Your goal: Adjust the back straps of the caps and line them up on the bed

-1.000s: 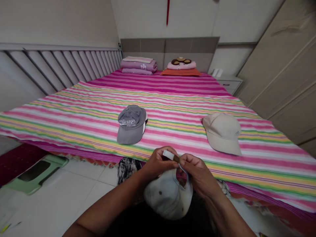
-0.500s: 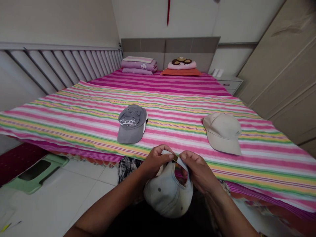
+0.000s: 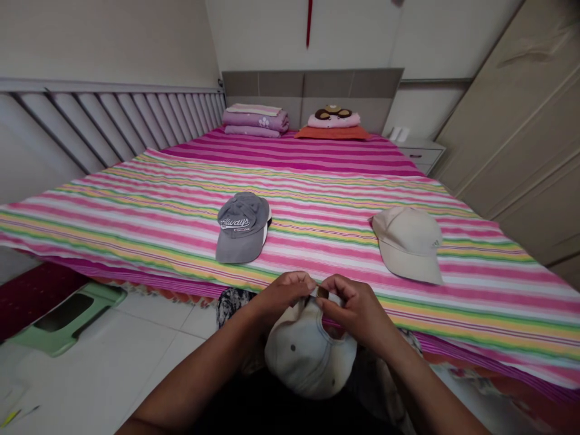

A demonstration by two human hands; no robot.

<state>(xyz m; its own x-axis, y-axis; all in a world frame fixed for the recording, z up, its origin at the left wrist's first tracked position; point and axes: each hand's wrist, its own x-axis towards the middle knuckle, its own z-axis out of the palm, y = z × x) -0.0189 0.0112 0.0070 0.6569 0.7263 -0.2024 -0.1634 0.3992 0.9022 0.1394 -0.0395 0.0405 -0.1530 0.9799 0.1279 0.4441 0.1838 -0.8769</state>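
A pale baseball cap (image 3: 308, 356) hangs over my lap with its back opening upward. My left hand (image 3: 285, 293) pinches the left side of its adjusting strap. From the right, my right hand (image 3: 356, 305) grips the same strap next to the small brass-coloured buckle (image 3: 322, 292). The fingertips of both hands are close together and partly cover the strap. Beyond them on the bed lie a grey cap (image 3: 242, 229) with white lettering, to the left, and a beige cap (image 3: 410, 244), to the right.
Under the two caps spreads a striped bed sheet (image 3: 312, 241). Folded purple bedding (image 3: 256, 119) and a pink-and-orange stack (image 3: 333, 128) sit by the headboard (image 3: 267, 81). A green plastic stool (image 3: 93, 302) stands on the tiled floor at left. A white nightstand (image 3: 421, 156) is at far right.
My right hand has shifted left along the strap, and its fingers now cover part of the buckle area. My left fingers have come slightly lower. The caps on the bed have not moved.
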